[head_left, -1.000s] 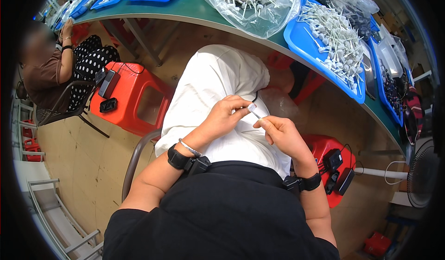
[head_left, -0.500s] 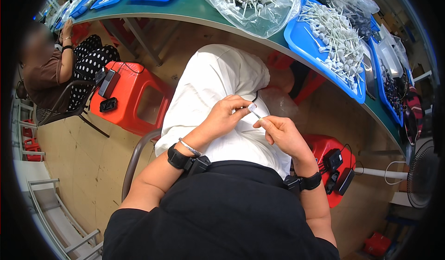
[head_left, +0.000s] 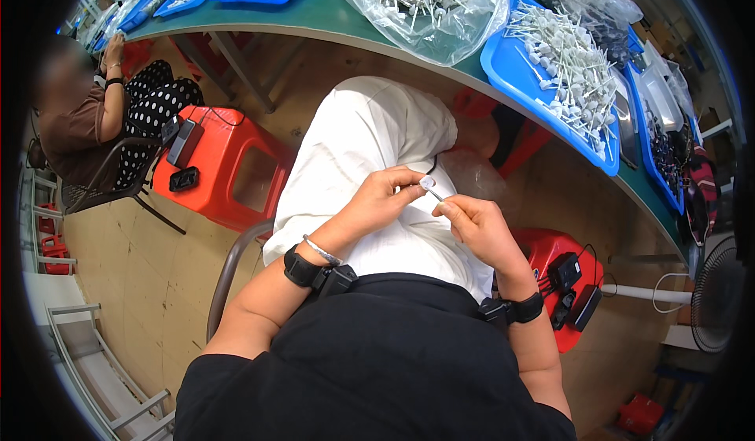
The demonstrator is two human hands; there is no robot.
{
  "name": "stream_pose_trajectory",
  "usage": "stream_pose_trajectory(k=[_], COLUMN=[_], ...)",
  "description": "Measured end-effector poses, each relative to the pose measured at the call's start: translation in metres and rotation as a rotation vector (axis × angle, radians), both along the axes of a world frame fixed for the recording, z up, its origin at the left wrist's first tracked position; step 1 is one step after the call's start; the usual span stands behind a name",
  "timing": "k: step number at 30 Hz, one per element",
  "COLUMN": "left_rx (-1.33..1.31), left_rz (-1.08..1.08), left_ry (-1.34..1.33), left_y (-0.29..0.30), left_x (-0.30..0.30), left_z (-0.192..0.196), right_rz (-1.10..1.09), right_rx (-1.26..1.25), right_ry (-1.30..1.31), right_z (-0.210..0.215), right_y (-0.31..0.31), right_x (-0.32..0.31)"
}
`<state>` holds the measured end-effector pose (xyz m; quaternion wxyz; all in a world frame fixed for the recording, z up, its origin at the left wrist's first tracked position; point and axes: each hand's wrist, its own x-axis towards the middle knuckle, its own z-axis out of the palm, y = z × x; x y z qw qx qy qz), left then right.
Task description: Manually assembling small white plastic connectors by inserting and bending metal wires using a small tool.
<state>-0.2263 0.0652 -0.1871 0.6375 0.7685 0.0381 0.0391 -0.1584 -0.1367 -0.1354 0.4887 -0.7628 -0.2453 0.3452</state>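
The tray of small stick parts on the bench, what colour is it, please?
Blue tray, clearest in the head view.

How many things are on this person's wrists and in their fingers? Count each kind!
Black wrist straps: 2
Thin silver metal bangle: 1
Small white flat-headed stick, pinched by both hands: 1
Total: 4

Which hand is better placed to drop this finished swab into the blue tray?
Probably the right hand: it pinches the swab's stick and sits on the blue tray's side. The left hand only grips the tip.
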Motion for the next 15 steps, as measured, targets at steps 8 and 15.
stream_pose_trajectory(k=[8,15], left_rx=[-0.338,-0.284], left_rz=[-0.024,-0.003], left_ry=[0.142,0.114], left_y=[-0.003,-0.004], left_x=[-0.003,-0.003], left_z=[0.015,0.015], right_rz=[-0.085,-0.051], right_rx=[0.047,0.061], right_ry=[-0.667,-0.747], right_z=[-0.007,-0.007], right_y=[0.006,0.005], right_x=[-0.008,-0.006])
